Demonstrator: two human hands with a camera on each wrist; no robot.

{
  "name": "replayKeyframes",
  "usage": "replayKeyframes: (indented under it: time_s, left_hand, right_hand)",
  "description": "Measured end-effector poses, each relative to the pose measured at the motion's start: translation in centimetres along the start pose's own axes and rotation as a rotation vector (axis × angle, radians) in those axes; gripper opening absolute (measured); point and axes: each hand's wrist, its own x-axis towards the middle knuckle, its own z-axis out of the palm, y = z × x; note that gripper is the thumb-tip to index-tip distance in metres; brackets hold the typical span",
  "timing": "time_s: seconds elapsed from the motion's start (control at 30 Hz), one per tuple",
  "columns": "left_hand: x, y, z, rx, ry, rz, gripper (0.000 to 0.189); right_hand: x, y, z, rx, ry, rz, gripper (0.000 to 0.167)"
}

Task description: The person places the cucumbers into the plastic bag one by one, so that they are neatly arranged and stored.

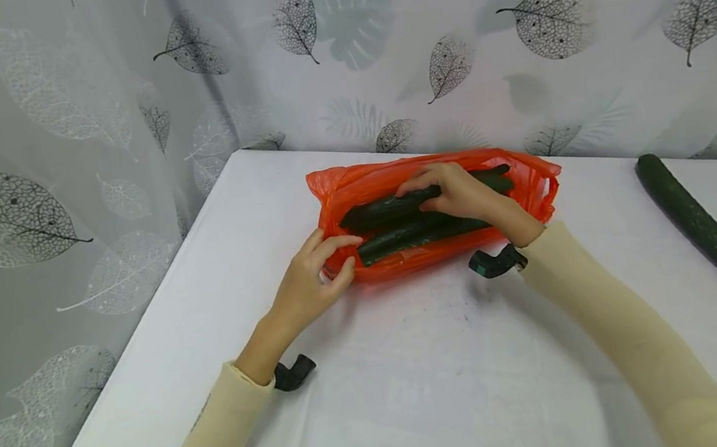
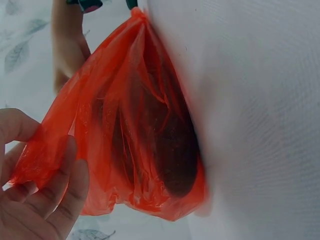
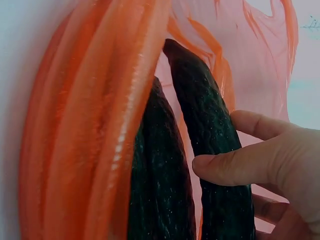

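Note:
An orange-red plastic bag point(image 1: 401, 268) lies open on the table with dark green cucumbers inside. My right hand point(image 1: 460, 194) reaches into the bag and grips the rear cucumber point(image 1: 374, 214); the right wrist view has the thumb on one side of this cucumber point(image 3: 210, 110) and fingers on the other. Beside it in the bag is the front cucumber point(image 1: 397, 241). At the bag's left end, my left hand point(image 1: 311, 279) holds the edge; in the left wrist view the thin plastic point(image 2: 47, 155) passes between its fingers. Through the film, cucumber shapes show dimly.
Another cucumber point(image 1: 716, 235) lies by itself on the white-covered table point(image 1: 431, 401), to the right of the bag. A leaf-patterned translucent curtain point(image 1: 440, 28) hangs behind the table and along its left side. Dark camera mounts point(image 1: 496, 262) stick out from both wrists.

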Motion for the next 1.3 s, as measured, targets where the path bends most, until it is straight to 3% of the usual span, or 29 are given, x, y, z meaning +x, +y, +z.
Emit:
replayKeyframes:
  time_s: [0.33, 0.7, 1.03, 1.3]
  left_hand:
    - [0.1, -0.1, 0.2, -0.009, 0.021, 0.002, 0.023]
    - [0.1, -0.3, 0.2, -0.013, 0.025, 0.002, 0.023]
    - [0.1, -0.2, 0.5, -0.025, 0.013, -0.015, 0.023]
    - [-0.1, -0.1, 0.5, -0.016, 0.030, -0.014, 0.023]
  right_hand:
    - [1.4, 0.5, 0.0, -0.010, -0.025, 0.012, 0.039]
    - [2.5, 0.8, -0.3, -0.052, -0.020, -0.050, 0.039]
    - [3.5, 2.1, 0.2, -0.028, -0.058, 0.011, 0.038]
    - [3.1, 3.3, 0.7, 0.013, -0.053, 0.010, 0.033]
